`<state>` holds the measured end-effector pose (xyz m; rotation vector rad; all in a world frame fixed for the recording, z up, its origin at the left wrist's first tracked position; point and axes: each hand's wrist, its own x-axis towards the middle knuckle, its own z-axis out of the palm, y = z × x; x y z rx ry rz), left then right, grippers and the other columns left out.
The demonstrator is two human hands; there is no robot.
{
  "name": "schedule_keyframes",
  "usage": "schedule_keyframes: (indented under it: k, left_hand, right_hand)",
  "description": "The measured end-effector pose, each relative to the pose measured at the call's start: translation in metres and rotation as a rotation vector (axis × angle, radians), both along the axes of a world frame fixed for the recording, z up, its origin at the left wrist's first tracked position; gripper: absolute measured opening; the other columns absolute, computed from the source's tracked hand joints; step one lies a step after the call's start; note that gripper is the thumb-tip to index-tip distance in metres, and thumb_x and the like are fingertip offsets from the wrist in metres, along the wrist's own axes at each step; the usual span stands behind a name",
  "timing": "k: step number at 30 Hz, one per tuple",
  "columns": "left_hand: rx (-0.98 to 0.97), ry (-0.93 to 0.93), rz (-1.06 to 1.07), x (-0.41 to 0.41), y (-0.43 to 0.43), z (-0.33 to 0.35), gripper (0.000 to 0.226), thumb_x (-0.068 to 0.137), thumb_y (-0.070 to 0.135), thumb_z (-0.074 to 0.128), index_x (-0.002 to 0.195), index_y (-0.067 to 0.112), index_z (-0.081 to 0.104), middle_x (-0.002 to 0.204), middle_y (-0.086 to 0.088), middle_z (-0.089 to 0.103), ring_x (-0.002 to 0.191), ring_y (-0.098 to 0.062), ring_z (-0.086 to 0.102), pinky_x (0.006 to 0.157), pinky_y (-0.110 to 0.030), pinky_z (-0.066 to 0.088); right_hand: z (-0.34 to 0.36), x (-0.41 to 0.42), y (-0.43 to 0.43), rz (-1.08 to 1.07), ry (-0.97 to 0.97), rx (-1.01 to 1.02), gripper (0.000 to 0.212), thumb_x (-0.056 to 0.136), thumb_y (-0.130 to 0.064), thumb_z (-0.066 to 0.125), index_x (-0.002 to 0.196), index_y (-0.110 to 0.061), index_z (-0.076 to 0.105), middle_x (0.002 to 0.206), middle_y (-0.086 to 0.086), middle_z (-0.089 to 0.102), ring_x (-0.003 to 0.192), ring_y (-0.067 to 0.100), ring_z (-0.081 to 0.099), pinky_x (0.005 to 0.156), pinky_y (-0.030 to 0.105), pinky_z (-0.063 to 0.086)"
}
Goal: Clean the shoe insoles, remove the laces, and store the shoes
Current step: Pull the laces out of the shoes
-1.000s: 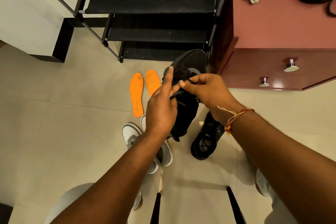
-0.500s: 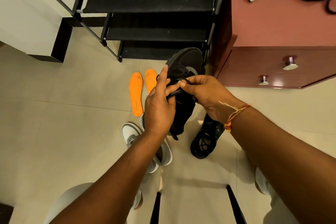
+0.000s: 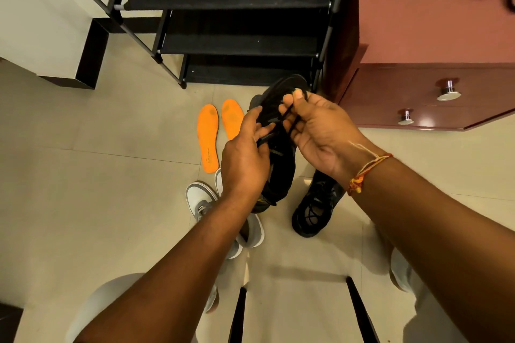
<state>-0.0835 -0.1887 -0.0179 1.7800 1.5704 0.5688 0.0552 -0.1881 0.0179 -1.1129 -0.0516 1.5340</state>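
since a second ago the right hand (image 3: 320,133) has risen and turned palm-up, pinching the lace (image 3: 292,120) above the black shoe (image 3: 281,175), which the left hand (image 3: 245,161) grips in mid-air, hiding much of it. orange insoles (image 3: 207,136) lie on the tiled floor (image 3: 97,189) before a black rack (image 3: 237,42).

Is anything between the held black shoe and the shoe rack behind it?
Nothing visible. The black shoe is held right before the shoe rack; the orange insoles lie on the floor, to its left.
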Motion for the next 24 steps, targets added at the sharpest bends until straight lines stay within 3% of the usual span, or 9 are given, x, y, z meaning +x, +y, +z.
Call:
schedule_keyframes:
  k: [5,7,9,12,17,19,21,22,24]
  left_hand:
    - [-0.011,0.000,0.026,-0.002,0.001,0.000,0.063,0.093,-0.002,0.060,0.147,0.026,0.044,0.123,0.010,0.071,0.117,-0.010,0.065,0.097,-0.028,0.054]
    - [-0.031,0.018,0.045,-0.004,0.001,-0.003,0.058,0.093,-0.002,0.060,0.144,0.024,0.048,0.126,0.010,0.069,0.109,-0.013,0.068,0.085,-0.014,0.054]
    - [-0.059,0.044,0.084,-0.007,0.004,-0.005,0.053,0.094,0.000,0.060,0.142,0.022,0.052,0.130,0.006,0.067,0.114,-0.013,0.065,0.081,-0.004,0.046]
    - [-0.063,0.129,0.167,-0.012,0.010,-0.009,0.040,0.097,0.008,0.060,0.135,0.019,0.059,0.122,-0.002,0.070,0.111,-0.019,0.065,0.082,-0.017,0.044]
    - [-0.051,0.218,0.261,-0.017,0.018,-0.011,0.032,0.099,0.017,0.055,0.128,0.020,0.066,0.112,-0.007,0.073,0.098,-0.027,0.066,0.073,-0.025,0.042]
    - [-0.047,0.178,0.262,-0.018,0.021,-0.011,0.031,0.100,0.017,0.053,0.127,0.022,0.068,0.106,-0.007,0.074,0.085,-0.023,0.065,0.068,-0.024,0.044]
    - [-0.034,0.133,0.253,-0.017,0.021,-0.010,0.030,0.101,0.017,0.053,0.126,0.023,0.069,0.100,-0.004,0.075,0.066,-0.006,0.057,0.057,-0.014,0.042]
    - [-0.025,0.111,0.251,-0.016,0.021,-0.010,0.030,0.101,0.018,0.053,0.126,0.023,0.069,0.097,-0.002,0.075,0.061,-0.002,0.054,0.052,-0.008,0.038]
    - [-0.018,0.069,0.242,-0.013,0.020,-0.009,0.031,0.101,0.019,0.054,0.127,0.024,0.070,0.092,0.002,0.074,0.056,-0.001,0.052,0.049,-0.008,0.038]
  right_hand:
    - [0.005,0.013,0.006,-0.094,0.144,-0.076,0.018,0.101,-0.010,0.044,0.106,-0.013,0.061,0.076,-0.004,0.062,0.074,0.010,0.062,0.089,0.031,0.050]
    - [0.008,0.020,0.007,-0.134,0.196,-0.054,0.021,0.103,-0.019,0.043,0.111,-0.010,0.059,0.072,-0.004,0.055,0.065,0.008,0.056,0.090,0.034,0.050]
    - [0.011,0.026,0.007,-0.153,0.258,-0.024,0.035,0.105,-0.035,0.040,0.116,-0.006,0.056,0.069,-0.004,0.049,0.059,0.007,0.049,0.082,0.034,0.050]
    - [0.017,0.032,0.005,-0.152,0.366,0.018,0.048,0.106,-0.038,0.033,0.126,0.002,0.051,0.065,-0.005,0.042,0.049,0.005,0.041,0.068,0.028,0.046]
    - [0.021,0.019,-0.003,0.015,0.437,-0.004,0.030,0.103,-0.015,0.036,0.125,0.000,0.050,0.066,-0.007,0.039,0.043,0.004,0.026,0.055,0.022,0.037]
    - [0.017,0.009,-0.009,0.147,0.397,-0.051,0.024,0.104,-0.015,0.034,0.111,-0.004,0.055,0.068,-0.005,0.037,0.041,0.004,0.025,0.051,0.020,0.034]
    - [0.012,-0.001,-0.014,0.312,0.235,-0.112,0.033,0.106,-0.019,0.033,0.098,-0.004,0.061,0.068,-0.002,0.040,0.039,0.005,0.025,0.048,0.019,0.032]
    - [0.010,-0.006,-0.016,0.390,0.105,-0.133,0.031,0.106,-0.017,0.035,0.099,-0.004,0.062,0.070,0.002,0.051,0.040,0.004,0.026,0.047,0.019,0.032]
    - [0.006,-0.014,-0.018,0.515,-0.176,-0.154,0.023,0.104,-0.011,0.039,0.111,-0.004,0.059,0.082,0.009,0.070,0.043,0.005,0.031,0.048,0.021,0.031]
